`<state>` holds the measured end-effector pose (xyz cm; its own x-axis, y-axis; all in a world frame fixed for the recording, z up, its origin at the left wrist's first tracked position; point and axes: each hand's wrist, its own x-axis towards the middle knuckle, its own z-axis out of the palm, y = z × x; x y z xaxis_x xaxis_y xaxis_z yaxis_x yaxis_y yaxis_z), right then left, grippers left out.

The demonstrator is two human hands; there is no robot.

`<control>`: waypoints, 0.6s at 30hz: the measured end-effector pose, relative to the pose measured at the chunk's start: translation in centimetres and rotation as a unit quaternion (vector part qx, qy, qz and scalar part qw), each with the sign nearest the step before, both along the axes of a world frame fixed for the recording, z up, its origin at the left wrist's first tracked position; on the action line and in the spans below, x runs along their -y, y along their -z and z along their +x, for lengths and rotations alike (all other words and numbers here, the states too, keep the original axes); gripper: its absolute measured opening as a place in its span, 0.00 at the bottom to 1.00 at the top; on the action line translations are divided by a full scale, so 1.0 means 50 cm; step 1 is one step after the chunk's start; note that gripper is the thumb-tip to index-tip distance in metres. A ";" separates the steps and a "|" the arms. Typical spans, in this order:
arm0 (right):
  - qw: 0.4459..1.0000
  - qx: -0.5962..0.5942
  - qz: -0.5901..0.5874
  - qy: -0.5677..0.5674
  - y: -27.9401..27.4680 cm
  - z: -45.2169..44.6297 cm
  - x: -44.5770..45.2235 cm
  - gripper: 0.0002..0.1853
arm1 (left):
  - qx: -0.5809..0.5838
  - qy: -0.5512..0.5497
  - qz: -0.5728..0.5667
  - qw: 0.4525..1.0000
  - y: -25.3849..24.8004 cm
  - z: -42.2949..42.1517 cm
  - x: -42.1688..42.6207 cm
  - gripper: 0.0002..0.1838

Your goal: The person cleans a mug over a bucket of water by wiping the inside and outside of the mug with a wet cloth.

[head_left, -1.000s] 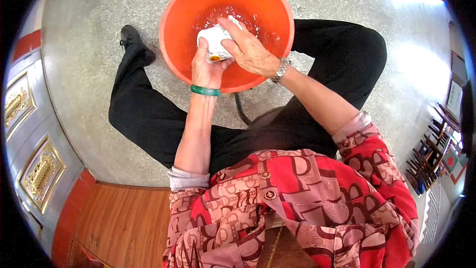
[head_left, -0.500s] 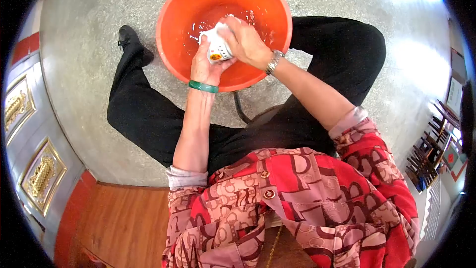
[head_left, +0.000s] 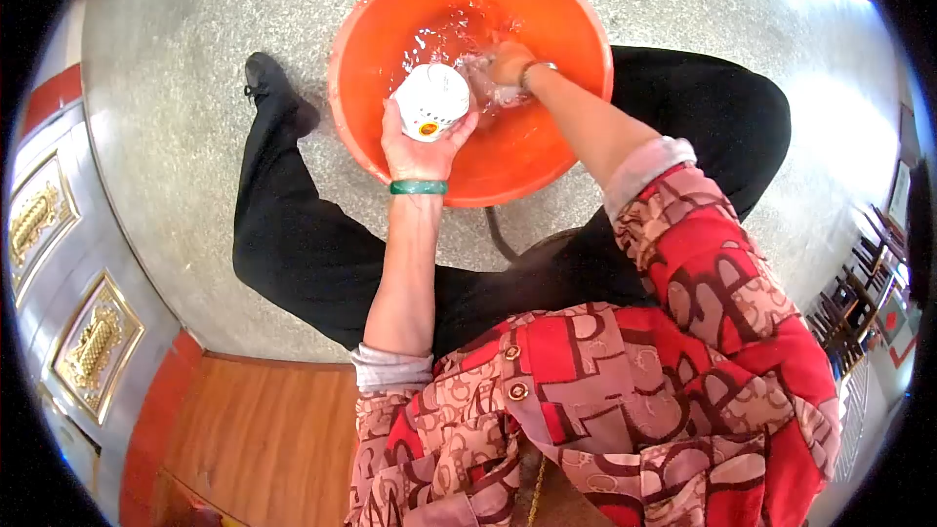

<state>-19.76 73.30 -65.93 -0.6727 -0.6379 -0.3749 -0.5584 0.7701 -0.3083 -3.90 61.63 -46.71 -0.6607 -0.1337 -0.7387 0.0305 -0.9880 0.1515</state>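
A red lettered jacket (head_left: 683,371) (pale cuffs (head_left: 390,369) showing) tops black trousers (head_left: 303,244).

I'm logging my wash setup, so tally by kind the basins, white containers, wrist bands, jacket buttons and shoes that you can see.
Orange basin: 1
White container: 1
Wrist bands: 2, one on each wrist
Jacket buttons: 2 visible
Black shoe: 1
Total: 7
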 end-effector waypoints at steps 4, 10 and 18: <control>0.870 0.408 -0.197 0.193 -0.274 0.021 0.003 0.16 | 0.053 -0.034 -0.033 0.997 0.021 -0.025 -0.004 0.32; 0.910 0.228 -0.343 -0.047 -0.435 0.103 0.018 0.20 | 0.079 -0.014 -0.044 0.996 0.042 -0.036 -0.009 0.30; 0.897 0.313 -0.307 0.054 -0.395 0.064 0.034 0.17 | 0.089 0.153 -0.152 0.972 -0.010 -0.024 -0.031 0.27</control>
<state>-16.56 71.59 -46.21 -0.5225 -0.7974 -0.3018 -0.0602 0.3876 -0.9199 -5.10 63.17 -46.23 -0.5695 -0.1805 -0.8019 -0.3120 -0.8551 0.4141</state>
